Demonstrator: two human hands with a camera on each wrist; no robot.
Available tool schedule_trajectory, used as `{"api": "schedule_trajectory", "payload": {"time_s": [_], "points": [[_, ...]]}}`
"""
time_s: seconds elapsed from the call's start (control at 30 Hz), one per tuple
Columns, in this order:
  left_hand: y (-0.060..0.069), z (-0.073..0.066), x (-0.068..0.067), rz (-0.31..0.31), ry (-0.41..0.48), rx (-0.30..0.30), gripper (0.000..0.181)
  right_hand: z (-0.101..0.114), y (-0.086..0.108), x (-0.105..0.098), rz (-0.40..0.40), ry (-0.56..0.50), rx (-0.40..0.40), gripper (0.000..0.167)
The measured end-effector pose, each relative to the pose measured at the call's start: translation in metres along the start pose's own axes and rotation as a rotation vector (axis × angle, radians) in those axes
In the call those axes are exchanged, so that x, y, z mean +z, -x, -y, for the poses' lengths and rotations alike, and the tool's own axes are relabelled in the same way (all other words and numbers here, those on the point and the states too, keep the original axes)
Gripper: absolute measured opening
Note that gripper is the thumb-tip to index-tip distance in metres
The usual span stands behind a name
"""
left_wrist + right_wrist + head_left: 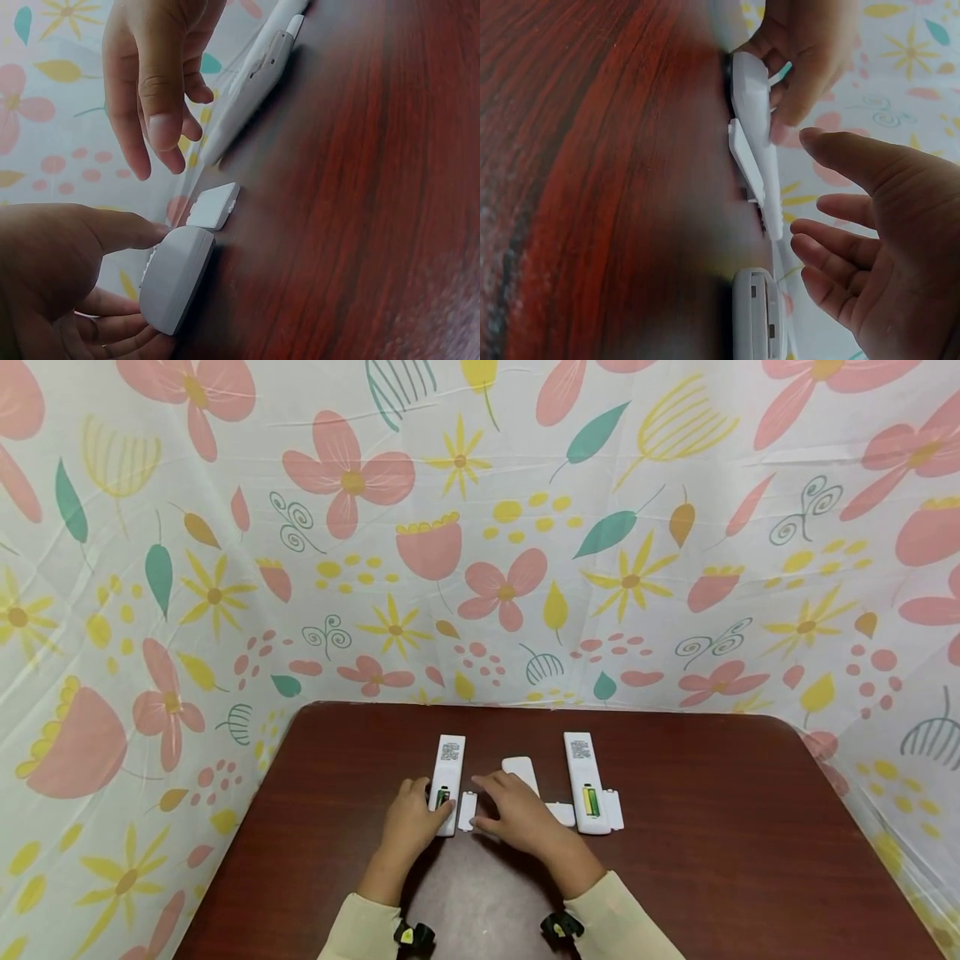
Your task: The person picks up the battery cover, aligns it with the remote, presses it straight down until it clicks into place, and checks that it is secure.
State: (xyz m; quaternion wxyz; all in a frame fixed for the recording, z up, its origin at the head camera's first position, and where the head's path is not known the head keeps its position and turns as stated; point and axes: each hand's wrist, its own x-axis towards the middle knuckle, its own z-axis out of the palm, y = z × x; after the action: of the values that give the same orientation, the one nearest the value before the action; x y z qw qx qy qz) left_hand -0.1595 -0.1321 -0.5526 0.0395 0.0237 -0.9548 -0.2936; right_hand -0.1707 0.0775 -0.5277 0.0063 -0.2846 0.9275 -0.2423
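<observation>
My left hand (pixel 407 822) grips a white remote control (pixel 450 760) lying on the table, thumb on one long side and fingers on the other. The remote's battery bay is uncovered, with a dark battery (pixel 442 797) visible in it. Just right of this remote lies a small white battery cover (pixel 467 811), also seen in the left wrist view as a pale flat cover (pixel 214 206). Over the table beside that cover hovers my right hand (pixel 519 812), fingers spread and slightly bent, holding nothing. In the right wrist view the right hand (pixel 892 225) is apart from the remote (pixel 754 105).
Farther right lies a second white remote (pixel 580 760), its bay showing green-yellow batteries (pixel 591 802) and its cover (pixel 613 810) beside it. White pieces (pixel 522 770) lie partly hidden behind the right hand. A flowered cloth (pixel 502 552) stands behind the brown table (pixel 712 860).
</observation>
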Motion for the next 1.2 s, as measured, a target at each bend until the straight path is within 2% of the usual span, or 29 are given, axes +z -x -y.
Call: {"api": "schedule_trajectory", "payload": {"time_s": [0.33,0.63,0.87,1.0,1.2], "points": [[-0.001,-0.001,-0.001,0.023,0.013,-0.021,0.056,0.006,-0.006,0.005,0.025,0.057,-0.009,0.072],[0.0,0.001,-0.001,-0.007,0.028,-0.018,0.052,0.011,-0.012,0.011,0.052,0.104,0.004,0.075],[-0.001,0.002,0.001,0.0,0.023,-0.034,0.056,0.014,-0.017,0.014,0.058,0.161,0.009,0.076],[-0.001,0.001,0.001,0.006,0.021,-0.038,0.057,0.013,-0.018,0.017,0.077,0.163,0.022,0.076],[0.0,-0.001,0.0,-0.006,0.034,-0.041,0.052,0.01,-0.02,0.025,0.054,0.152,0.005,0.075]]}}
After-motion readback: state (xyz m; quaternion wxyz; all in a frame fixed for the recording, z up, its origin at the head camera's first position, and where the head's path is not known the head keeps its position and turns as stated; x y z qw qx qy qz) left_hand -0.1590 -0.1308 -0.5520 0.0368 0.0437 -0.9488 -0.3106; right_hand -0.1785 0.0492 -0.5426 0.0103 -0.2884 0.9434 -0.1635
